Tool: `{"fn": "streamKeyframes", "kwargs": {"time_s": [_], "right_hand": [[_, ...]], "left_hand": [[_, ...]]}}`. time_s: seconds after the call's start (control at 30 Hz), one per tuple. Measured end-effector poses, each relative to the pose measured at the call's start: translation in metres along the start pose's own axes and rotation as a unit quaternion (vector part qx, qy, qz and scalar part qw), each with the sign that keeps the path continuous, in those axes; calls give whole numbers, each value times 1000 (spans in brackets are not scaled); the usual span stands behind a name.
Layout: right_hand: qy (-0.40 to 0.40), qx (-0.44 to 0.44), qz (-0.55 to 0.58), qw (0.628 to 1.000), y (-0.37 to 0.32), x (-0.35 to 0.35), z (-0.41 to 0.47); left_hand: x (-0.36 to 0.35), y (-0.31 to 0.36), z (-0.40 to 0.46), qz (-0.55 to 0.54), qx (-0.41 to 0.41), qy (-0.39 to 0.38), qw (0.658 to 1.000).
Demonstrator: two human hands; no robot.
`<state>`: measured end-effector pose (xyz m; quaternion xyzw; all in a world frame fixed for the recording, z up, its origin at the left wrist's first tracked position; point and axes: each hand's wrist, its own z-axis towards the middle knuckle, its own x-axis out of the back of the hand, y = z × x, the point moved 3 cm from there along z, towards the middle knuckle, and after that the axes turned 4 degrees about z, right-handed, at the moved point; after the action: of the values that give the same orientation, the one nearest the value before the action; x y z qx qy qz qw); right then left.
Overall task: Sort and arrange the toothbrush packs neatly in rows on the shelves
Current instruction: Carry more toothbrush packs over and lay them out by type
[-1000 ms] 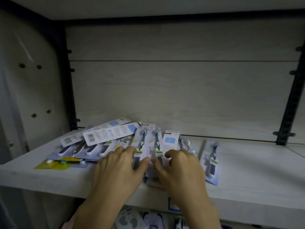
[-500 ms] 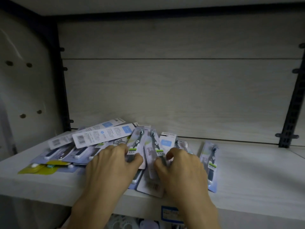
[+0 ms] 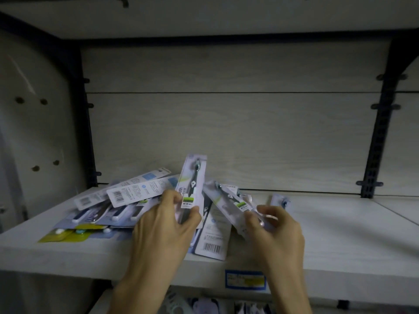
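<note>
On the pale wooden shelf (image 3: 328, 225), the toothbrush packs (image 3: 127, 200) lie in an overlapping heap at the left half, with the right half bare board; this heap is unchanged from half a second ago, when both hands pressed down on the packs at its middle. Since then two packs have been lifted clear of the board. The left hand (image 3: 163, 232) now grips one dark-brush pack (image 3: 192, 184) by its lower part, fingers and thumb curled round it, the pack standing nearly upright above the heap. The right hand (image 3: 274, 232) pinches a second dark-brush pack (image 3: 229, 200) at its near end, the pack tilted up and leftward. A face-down pack (image 3: 213, 236) lies between the hands, overhanging the front edge, and a single pack (image 3: 280, 201) lies just behind the right hand. The change indicates that sorting by type has started; no row is yet formed. Below the edge sits a blue price label (image 3: 244, 279).
</note>
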<state>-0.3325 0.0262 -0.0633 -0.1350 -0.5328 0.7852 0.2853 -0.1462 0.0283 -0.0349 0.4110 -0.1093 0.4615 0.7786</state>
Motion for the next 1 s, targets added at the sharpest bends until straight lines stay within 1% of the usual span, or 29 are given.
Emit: {"fn": "streamKeyframes", "kwargs": {"time_s": [0.23, 0.3, 0.37, 0.47, 0.6, 0.67, 0.77, 0.93, 1.0], "right_hand": [[52, -82, 127, 987, 4, 19, -40], [55, -113, 196, 973, 1, 32, -52], [42, -145, 263, 953, -1, 44, -62], [27, -178, 312, 933, -8, 61, -85], [-26, -199, 329, 923, -12, 83, -114], [-41, -206, 317, 925, -12, 95, -124], [-39, -212, 299, 930, -11, 114, -137], [-17, -187, 264, 946, -13, 148, -144], [-11, -179, 252, 951, -12, 161, -144]], "left_hand": [[18, -5, -30, -105, 48, -4, 993], [23, -6, -42, -125, 66, -16, 990], [23, -6, -53, -138, 83, -34, 986], [18, -6, -76, -191, 104, -65, 974], [18, 5, -106, -243, 106, -63, 962], [16, 12, -119, -290, 105, -72, 948], [10, 20, -134, -367, 118, -86, 919], [2, 46, -150, -420, 101, -120, 894], [3, 61, -156, -439, 97, -149, 881]]}}
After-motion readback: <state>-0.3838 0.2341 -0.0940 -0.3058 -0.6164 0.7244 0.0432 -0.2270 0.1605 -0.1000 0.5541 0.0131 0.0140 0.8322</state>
